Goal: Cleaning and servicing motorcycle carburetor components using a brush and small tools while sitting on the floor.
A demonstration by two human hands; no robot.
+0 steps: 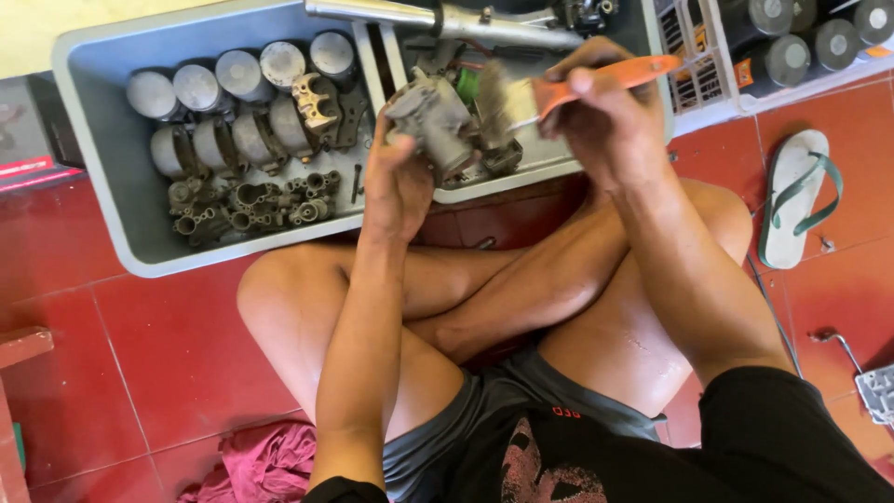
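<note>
My left hand (pixel 396 182) grips a grey metal carburetor body (pixel 434 119) and holds it up over the near edge of a white tray (pixel 521 172). My right hand (pixel 596 112) is closed on an orange-handled paintbrush (pixel 605 79); its worn bristles (pixel 498 104) touch the right side of the carburetor. I sit cross-legged on a red tiled floor, both forearms reaching forward over my knees.
A grey plastic tub (pixel 102 140) at the left holds several metal pistons (pixel 240 74) and small carburetor parts (pixel 251 203). A white crate (pixel 708 65) with dark cylinders stands at the top right. A green-strapped sandal (pixel 796 196) lies at the right, a pink rag (pixel 265 466) by my left hip.
</note>
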